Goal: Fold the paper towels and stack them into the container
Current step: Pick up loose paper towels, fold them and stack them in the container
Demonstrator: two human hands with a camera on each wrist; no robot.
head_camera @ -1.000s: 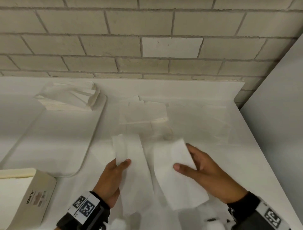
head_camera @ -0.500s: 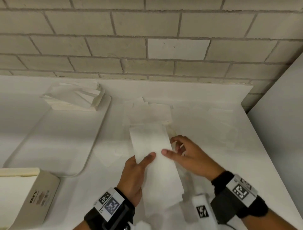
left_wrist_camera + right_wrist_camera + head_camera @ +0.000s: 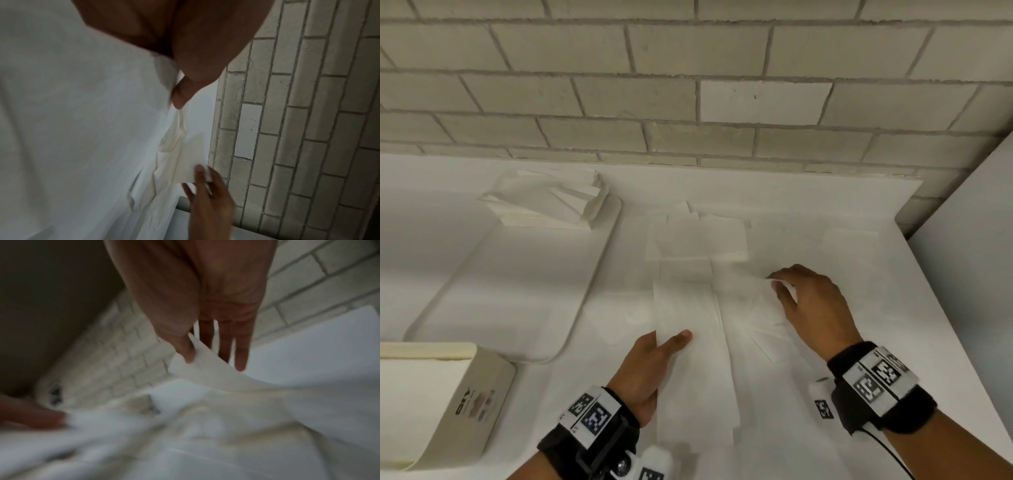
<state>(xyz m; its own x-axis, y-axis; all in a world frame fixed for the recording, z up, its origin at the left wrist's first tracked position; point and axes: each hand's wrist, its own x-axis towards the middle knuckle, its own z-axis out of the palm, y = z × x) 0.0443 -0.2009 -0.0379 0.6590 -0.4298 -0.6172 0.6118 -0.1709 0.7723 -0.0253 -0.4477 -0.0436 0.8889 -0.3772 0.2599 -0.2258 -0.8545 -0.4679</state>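
Note:
A long white paper towel strip [image 3: 693,370] lies lengthwise at the front of the white counter. My left hand [image 3: 671,344] pinches its left edge, thumb [image 3: 182,92] on top and fingers hidden beneath. To its right a blurred towel sheet [image 3: 750,305] rises off the counter. My right hand [image 3: 780,286] pinches that sheet's far corner between thumb and fingers [image 3: 191,352]. I cannot tell whether sheet and strip are one piece. A stack of folded towels [image 3: 551,204] sits at the far end of a white tray [image 3: 517,294] on the left.
Loose flat towels [image 3: 697,240] lie behind my hands, near the brick wall [image 3: 688,102]. A cream box [image 3: 448,404] stands at the front left. A white panel [image 3: 969,274] bounds the counter on the right.
The two halves came together into one strip in front of me. My right hand then moved right and away, lifting a towel corner. My left hand kept its pinch on the strip.

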